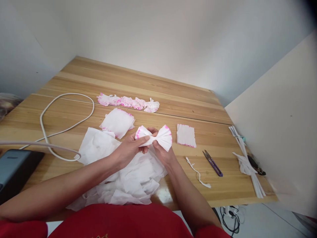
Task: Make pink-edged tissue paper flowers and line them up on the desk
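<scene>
Both hands meet over the table's front middle. My left hand (pixel 131 147) and my right hand (pixel 160 150) pinch the gathered centre of a white tissue bow with pink edges (pixel 164 136), which fans out to both sides. Under my wrists lies a heap of white tissue sheets (pixel 123 178). A folded pink-edged tissue square (pixel 186 135) rests just right of the hands. A white twist tie (pixel 198 172) and small purple-handled snips (pixel 213 162) lie further right on the wooden table (pixel 74 79).
A row of finished pink-edged tissue flowers (pixel 128 101) lies behind the hands, with a stack of tissue squares (pixel 117 121) nearer. A white cable (pixel 61 125) loops at left beside a dark device (pixel 15 168). White strips (pixel 245 158) lie at the right edge by a white panel.
</scene>
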Available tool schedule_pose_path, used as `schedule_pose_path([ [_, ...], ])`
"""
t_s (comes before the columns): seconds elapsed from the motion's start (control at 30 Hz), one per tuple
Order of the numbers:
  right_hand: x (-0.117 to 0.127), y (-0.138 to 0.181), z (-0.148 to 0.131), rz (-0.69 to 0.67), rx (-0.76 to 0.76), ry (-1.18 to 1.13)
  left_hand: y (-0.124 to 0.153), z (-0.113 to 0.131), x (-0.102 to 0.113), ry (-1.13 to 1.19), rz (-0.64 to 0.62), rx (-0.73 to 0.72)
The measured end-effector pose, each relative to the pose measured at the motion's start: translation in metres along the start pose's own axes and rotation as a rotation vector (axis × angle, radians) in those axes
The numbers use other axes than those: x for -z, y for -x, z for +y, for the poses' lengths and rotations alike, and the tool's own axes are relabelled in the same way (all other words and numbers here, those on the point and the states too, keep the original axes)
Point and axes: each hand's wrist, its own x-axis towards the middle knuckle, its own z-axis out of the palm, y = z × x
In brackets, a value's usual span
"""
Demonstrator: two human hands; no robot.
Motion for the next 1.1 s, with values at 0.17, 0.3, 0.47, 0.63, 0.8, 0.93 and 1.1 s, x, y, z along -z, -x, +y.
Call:
schedule_pose_path([
  [0.17,0.0,0.0,0.005,0.015,-0.071,0.013,0.0,-0.002,-0.001,0.004,-0.007,-0.015],
  [0.3,-0.003,-0.001,0.005,0.04,-0.094,-0.049,0.0,-0.005,-0.001,-0.046,0.005,-0.085],
  [0.47,-0.002,-0.001,0.006,-0.026,-0.098,-0.181,0.003,-0.006,-0.005,-0.069,-0.014,-0.157],
  [0.63,-0.002,0.0,0.007,-0.045,-0.092,-0.294,0.006,-0.004,-0.009,-0.019,-0.036,-0.156],
  [0.8,-0.005,-0.001,0.0,0.067,-0.105,-0.361,0.011,-0.005,-0.001,-0.004,-0.064,-0.105],
  [0.93,-0.006,-0.001,-0.004,0.074,-0.13,-0.358,0.014,-0.002,0.013,-0.063,0.007,-0.098],
  [1.1,-0.009,0.001,-0.001,0.079,-0.141,-0.302,0.013,0.014,0.02,-0.324,0.206,-0.226],
])
